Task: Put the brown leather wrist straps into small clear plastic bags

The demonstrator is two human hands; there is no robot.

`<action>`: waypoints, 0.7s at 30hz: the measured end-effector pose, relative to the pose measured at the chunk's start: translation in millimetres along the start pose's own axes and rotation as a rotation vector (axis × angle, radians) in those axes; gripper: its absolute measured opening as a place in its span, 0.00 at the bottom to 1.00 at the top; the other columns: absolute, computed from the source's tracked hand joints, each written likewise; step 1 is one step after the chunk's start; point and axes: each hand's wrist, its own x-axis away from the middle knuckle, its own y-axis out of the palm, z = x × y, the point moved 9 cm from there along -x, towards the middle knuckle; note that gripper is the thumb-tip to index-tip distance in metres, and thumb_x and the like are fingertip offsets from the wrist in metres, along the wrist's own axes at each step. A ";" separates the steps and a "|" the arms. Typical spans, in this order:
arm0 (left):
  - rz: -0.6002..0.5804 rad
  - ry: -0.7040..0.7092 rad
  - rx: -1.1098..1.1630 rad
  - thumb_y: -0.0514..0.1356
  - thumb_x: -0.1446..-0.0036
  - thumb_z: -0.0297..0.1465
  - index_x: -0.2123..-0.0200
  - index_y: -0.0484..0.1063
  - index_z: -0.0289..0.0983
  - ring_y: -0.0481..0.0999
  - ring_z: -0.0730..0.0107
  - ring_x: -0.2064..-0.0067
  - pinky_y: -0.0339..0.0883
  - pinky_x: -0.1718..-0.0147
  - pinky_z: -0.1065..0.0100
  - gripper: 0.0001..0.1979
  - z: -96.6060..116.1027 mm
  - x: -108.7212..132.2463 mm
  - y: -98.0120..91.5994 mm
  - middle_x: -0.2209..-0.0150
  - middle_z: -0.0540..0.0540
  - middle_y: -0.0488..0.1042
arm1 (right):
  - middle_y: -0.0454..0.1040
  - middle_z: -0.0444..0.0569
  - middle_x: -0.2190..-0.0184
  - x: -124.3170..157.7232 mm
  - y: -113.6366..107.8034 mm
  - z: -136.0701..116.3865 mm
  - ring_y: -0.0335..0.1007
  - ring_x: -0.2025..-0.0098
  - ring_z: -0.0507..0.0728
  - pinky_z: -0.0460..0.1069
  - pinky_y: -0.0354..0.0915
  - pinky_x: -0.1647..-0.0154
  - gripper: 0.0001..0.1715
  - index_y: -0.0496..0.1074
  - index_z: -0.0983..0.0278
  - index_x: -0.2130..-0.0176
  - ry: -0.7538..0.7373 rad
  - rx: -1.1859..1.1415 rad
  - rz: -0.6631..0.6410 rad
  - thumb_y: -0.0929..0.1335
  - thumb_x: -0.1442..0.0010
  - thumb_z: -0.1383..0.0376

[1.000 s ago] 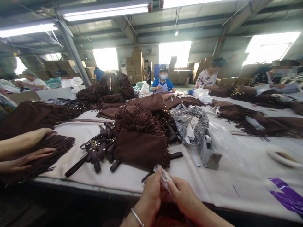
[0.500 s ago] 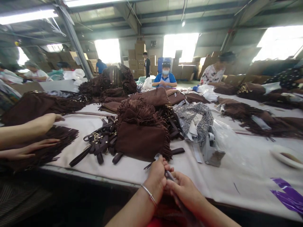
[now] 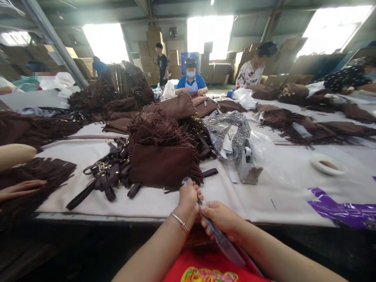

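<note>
My left hand point(image 3: 188, 201), with a bangle at the wrist, is closed around the upper end of a long, narrow translucent plastic bag point(image 3: 221, 241). Just below it, my right hand point(image 3: 221, 217) pinches the same bag, which trails down toward my red top. Something dark seems to be inside the plastic, but I cannot make out what. A small tip of plastic pokes out above my left fingers. Right beyond them lies a dark brown fringed bag point(image 3: 160, 165), at the front of a heap of similar ones.
Dark straps with metal clasps point(image 3: 110, 170) lie left of the heap. To its right are a speckled cloth point(image 3: 230, 127), a tape dispenser point(image 3: 249, 170), a white tape roll point(image 3: 328, 164) and purple plastic point(image 3: 340, 207). A co-worker's hand point(image 3: 23, 190) rests on fringed material at far left.
The view has tilted down and turned right. More of the plastic bag shows below my right hand. Both my hands keep their hold. The co-worker's upper hand at left has moved out of sight.
</note>
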 end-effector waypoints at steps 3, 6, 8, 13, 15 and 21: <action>-0.029 -0.017 -0.008 0.53 0.37 0.39 0.73 0.60 0.38 0.51 0.83 0.86 0.48 0.87 0.79 0.14 2.6 -1.7 -1.5 0.82 0.60 0.53 | 0.66 0.37 0.83 -6.6 1.4 -4.6 0.58 0.89 0.46 0.41 0.55 0.89 0.14 0.62 0.62 0.70 -0.030 0.009 -0.004 0.62 0.39 0.55; -0.058 -0.057 -0.029 0.54 0.37 0.36 0.74 0.62 0.37 0.61 0.79 0.85 0.59 0.84 0.75 0.14 8.6 -4.5 -5.4 0.83 0.56 0.60 | 0.64 0.35 0.86 -4.2 -1.8 -8.7 0.54 0.91 0.46 0.41 0.49 0.92 0.14 0.62 0.62 0.70 -0.085 0.061 -0.001 0.62 0.40 0.54; -0.055 -0.068 -0.064 0.55 0.38 0.35 0.73 0.66 0.34 0.70 0.71 0.82 0.65 0.81 0.70 0.13 14.3 -7.1 -11.1 0.81 0.48 0.69 | 0.62 0.33 0.88 0.2 -4.2 -9.5 0.52 0.93 0.46 0.40 0.45 0.93 0.15 0.62 0.62 0.69 -0.107 0.109 0.019 0.62 0.40 0.53; -0.031 0.005 -0.097 0.56 0.40 0.35 0.72 0.71 0.31 0.74 0.66 0.80 0.66 0.79 0.68 0.14 27.7 -8.8 -21.7 0.80 0.42 0.75 | 0.59 0.32 0.91 8.2 -5.1 -9.3 0.51 0.94 0.46 0.41 0.42 0.93 0.17 0.60 0.61 0.71 -0.157 0.197 0.094 0.61 0.41 0.51; -0.058 0.021 -0.049 0.56 0.40 0.34 0.71 0.71 0.32 0.77 0.66 0.75 0.68 0.74 0.68 0.12 26.4 -2.3 -21.2 0.75 0.40 0.78 | 0.59 0.33 0.91 7.5 -4.6 -9.5 0.52 0.94 0.46 0.41 0.42 0.92 0.19 0.60 0.61 0.71 -0.188 0.203 0.116 0.61 0.42 0.49; -0.370 -0.116 -0.041 0.60 0.44 0.43 0.64 0.72 0.32 0.75 0.66 0.75 0.67 0.77 0.69 0.17 -15.0 44.3 -10.8 0.73 0.41 0.77 | 0.61 0.36 0.89 0.2 -0.8 -10.8 0.55 0.92 0.48 0.43 0.48 0.91 0.26 0.60 0.61 0.73 -0.276 0.151 0.182 0.58 0.41 0.42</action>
